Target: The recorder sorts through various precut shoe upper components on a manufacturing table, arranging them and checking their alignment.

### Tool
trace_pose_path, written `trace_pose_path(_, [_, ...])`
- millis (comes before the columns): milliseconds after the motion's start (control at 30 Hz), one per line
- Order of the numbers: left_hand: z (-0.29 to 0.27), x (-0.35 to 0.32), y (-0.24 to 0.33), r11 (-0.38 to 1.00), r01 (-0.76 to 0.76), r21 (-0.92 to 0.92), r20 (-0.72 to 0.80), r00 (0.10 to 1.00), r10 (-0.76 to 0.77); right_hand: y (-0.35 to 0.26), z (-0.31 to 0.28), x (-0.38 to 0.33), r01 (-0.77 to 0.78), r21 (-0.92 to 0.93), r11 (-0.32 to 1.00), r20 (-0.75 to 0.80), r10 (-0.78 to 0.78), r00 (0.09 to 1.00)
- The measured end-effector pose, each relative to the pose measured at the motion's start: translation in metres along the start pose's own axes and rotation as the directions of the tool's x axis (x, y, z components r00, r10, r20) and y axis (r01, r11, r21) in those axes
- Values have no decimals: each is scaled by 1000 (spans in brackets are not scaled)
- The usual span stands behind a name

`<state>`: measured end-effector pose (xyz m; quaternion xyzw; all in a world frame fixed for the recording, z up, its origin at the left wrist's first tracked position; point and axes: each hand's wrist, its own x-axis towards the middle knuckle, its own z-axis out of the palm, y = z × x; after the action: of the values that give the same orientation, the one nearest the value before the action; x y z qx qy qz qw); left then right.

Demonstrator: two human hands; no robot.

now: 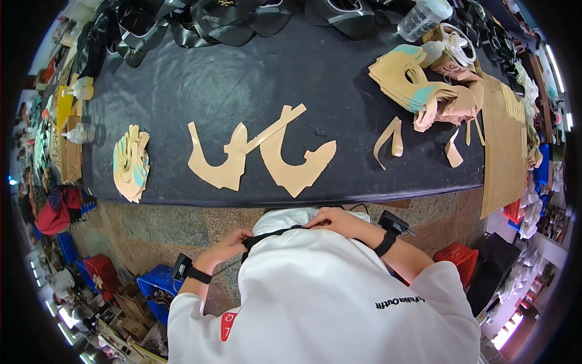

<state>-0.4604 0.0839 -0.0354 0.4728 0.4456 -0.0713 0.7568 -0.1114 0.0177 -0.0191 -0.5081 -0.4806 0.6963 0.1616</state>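
Observation:
At my waist, a black strap (pixel 271 235) crosses the front of my white shirt. My left hand (pixel 233 244) is closed on its left end, with the fingertips partly hidden. My right hand (pixel 332 220) pinches the strap farther right, near the table's front edge. On the dark table (pixel 242 73) in front of me lie two curved tan shoe-upper pieces, the left one (pixel 223 167) and the right one (pixel 291 167), with a tan strip (pixel 276 128) bridging them. Both hands are apart from these pieces.
A fanned stack of tan and green pieces (pixel 130 162) lies at left, and a larger pile (pixel 406 79) at right. Small tan scraps (pixel 397 145) sit below that pile. A clear jar (pixel 424 19) and black shoe parts (pixel 224 21) line the back. Cardboard (pixel 504 158) covers the right edge.

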Motion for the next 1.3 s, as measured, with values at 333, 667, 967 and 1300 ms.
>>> trace_pose_path(333, [17, -43, -6, 864, 49, 502, -60, 998, -22, -49, -1, -127, 25, -261, 965, -193, -77, 978])
trace_pose_path(667, [81, 14, 176, 771, -296, 564, -74, 912, 404, -47, 34, -167, 307, 55, 950, -195, -292, 936])
trace_pose_path(967, [116, 58, 172, 753, -606, 255, 671, 672, 314, -1, 53, -169, 245, 121, 962, -558, -138, 818])
trace_pose_path(1300, [110, 47, 186, 783, -531, 323, 606, 752, 261, 106, 120, -161, -182, 709, 682, -263, 495, 828])
